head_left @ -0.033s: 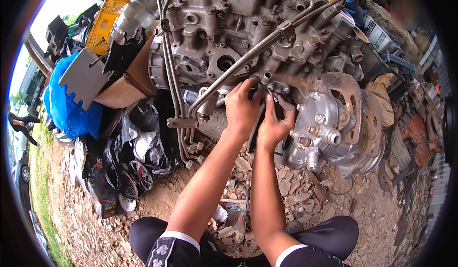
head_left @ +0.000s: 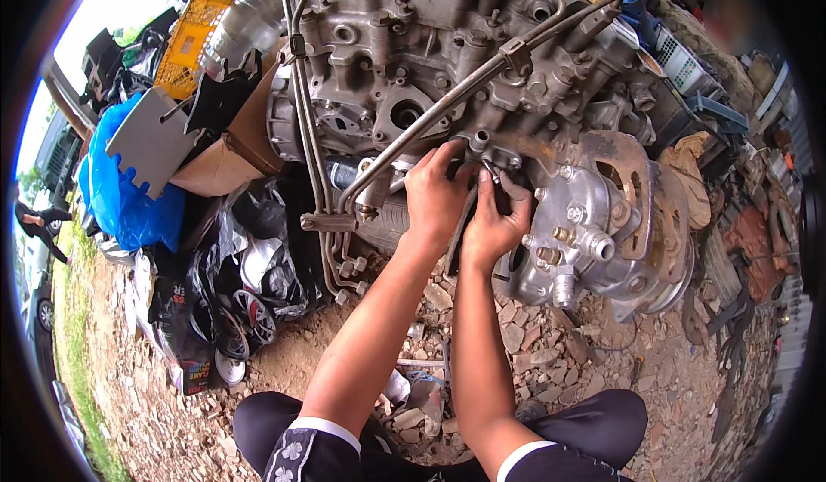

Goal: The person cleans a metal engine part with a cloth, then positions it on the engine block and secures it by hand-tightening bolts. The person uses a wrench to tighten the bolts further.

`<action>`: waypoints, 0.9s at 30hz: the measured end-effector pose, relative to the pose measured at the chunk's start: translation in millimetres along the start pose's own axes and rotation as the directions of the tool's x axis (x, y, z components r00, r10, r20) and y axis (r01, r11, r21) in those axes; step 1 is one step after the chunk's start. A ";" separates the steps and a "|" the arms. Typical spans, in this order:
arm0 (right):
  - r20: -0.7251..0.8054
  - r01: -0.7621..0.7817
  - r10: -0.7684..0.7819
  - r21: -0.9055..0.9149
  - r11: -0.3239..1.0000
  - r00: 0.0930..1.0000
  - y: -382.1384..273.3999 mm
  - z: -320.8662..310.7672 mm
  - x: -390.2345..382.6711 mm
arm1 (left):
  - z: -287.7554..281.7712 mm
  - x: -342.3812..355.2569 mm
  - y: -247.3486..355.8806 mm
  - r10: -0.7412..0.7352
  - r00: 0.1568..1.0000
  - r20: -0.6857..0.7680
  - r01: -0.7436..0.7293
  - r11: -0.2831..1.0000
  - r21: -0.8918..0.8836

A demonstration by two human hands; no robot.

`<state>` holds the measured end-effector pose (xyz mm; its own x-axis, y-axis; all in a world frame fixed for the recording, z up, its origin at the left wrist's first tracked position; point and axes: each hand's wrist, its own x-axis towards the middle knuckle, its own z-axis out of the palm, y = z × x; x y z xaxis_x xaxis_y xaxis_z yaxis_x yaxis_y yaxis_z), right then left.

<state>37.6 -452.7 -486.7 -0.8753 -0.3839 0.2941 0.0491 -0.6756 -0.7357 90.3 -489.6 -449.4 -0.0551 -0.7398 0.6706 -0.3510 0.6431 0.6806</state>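
Both my hands are at the lower edge of a large grey engine block [head_left: 370,69], close beside each other. My left hand [head_left: 434,198] has its fingers curled in under a metal fitting [head_left: 480,140]; what its fingertips hold is hidden. Thumb and finger of my right hand [head_left: 495,224] pinch a small shiny metal piece [head_left: 491,172], too small to tell its kind. Just right of that hand sits a silver compressor-like unit [head_left: 585,232] with brass and silver fittings and a rusty slotted bracket [head_left: 621,176].
Long metal pipes [head_left: 430,133] cross in front of the engine, their lower ends left of my hands. At left lie a black plastic bag [head_left: 267,232], a blue bag [head_left: 125,181], a cardboard box [head_left: 219,168] and a yellow crate [head_left: 191,43]. Broken stones [head_left: 551,357] cover the ground.
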 end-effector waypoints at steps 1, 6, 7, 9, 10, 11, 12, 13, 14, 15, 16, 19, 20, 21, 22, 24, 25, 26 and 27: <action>-0.032 0.028 -0.028 -0.013 1.000 0.999 0.0 3.9 -0.5 | -0.6 -0.4 0.0 0.005 1.000 0.009 -0.005 1.000 -0.001; -0.053 0.143 -0.169 -0.322 0.936 0.984 -6.7 13.6 -1.9 | -7.2 -1.3 -0.7 0.030 0.999 0.021 -0.030 1.000 0.002; -0.027 0.214 -0.241 -0.371 0.904 0.970 -5.3 14.1 -0.9 | -8.0 -0.3 -1.4 0.022 0.999 0.026 -0.022 1.000 -0.007; 0.036 0.352 -0.379 -0.462 0.814 0.925 1.6 12.2 2.3 | -8.2 1.8 -1.4 0.004 0.999 0.036 -0.003 1.000 -0.029; 0.066 0.390 -0.410 -0.477 0.788 0.910 4.5 9.0 2.9 | -7.5 2.3 -0.4 -0.018 0.999 0.042 0.020 0.999 -0.051; 0.089 0.414 -0.425 -0.469 0.780 0.901 7.6 6.4 3.5 | -6.5 2.8 0.8 -0.039 0.998 0.049 0.042 0.996 -0.073; 0.109 0.434 -0.436 -0.459 0.775 0.894 7.8 7.7 1.9 | -8.0 3.9 1.2 -0.058 0.997 0.059 0.063 0.994 -0.089; 0.128 0.453 -0.447 -0.449 0.770 0.886 7.6 8.3 0.8 | -9.4 4.9 1.7 -0.059 0.996 0.068 0.064 0.995 -0.076; 0.163 0.470 -0.449 -0.459 0.754 0.879 5.3 4.8 0.4 | -10.5 5.9 2.3 -0.059 0.995 0.077 0.064 0.996 -0.063; 0.173 0.471 -0.445 -0.459 0.753 0.879 3.1 2.9 0.8 | -10.9 6.2 2.9 -0.062 0.995 0.082 0.066 0.996 -0.052; 0.184 0.473 -0.440 -0.458 0.752 0.879 1.1 1.3 1.4 | -11.0 6.2 3.6 -0.080 0.993 0.089 0.085 0.995 -0.056; 0.098 0.270 -0.252 -0.424 0.865 0.963 -6.9 2.5 -4.2 | -12.1 5.9 4.0 -0.109 0.989 0.096 0.115 0.991 -0.063; 0.053 0.160 -0.152 -0.398 0.903 0.987 -9.7 4.6 -6.9 | -11.9 6.1 3.9 -0.102 0.991 0.092 0.108 0.992 -0.066; 0.015 0.122 -0.126 -0.373 0.920 0.992 -14.0 8.5 -8.3 | -12.0 6.3 3.8 -0.094 0.992 0.088 0.101 0.993 -0.069; -0.021 0.085 -0.098 -0.346 0.934 0.995 -18.4 13.0 -9.2 | -12.4 6.4 3.6 -0.092 0.992 0.088 0.098 0.993 -0.059; -0.060 0.030 -0.047 -0.259 0.965 0.997 -18.8 15.4 -7.6 | -12.7 6.9 3.2 -0.087 0.992 0.088 0.090 0.995 -0.039; -0.061 0.013 -0.025 -0.199 0.980 0.998 -16.4 13.4 -4.7 | -12.2 6.7 3.5 -0.089 0.992 0.088 0.094 0.995 -0.045; -0.061 -0.005 -0.003 -0.138 0.990 0.998 -13.8 11.9 -2.1 | -11.5 6.2 4.0 -0.092 0.992 0.088 0.097 0.994 -0.051; -0.059 -0.005 -0.005 -0.155 0.988 0.998 -10.2 11.2 -0.4 | -10.5 5.7 3.3 -0.095 0.992 0.087 0.100 0.993 -0.059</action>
<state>42.8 -452.7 -472.4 -0.9022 -0.3432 0.2611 -0.0220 -0.5680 -0.8227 98.7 -489.7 -440.2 -0.1027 -0.8120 0.5746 -0.2994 0.5761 0.7606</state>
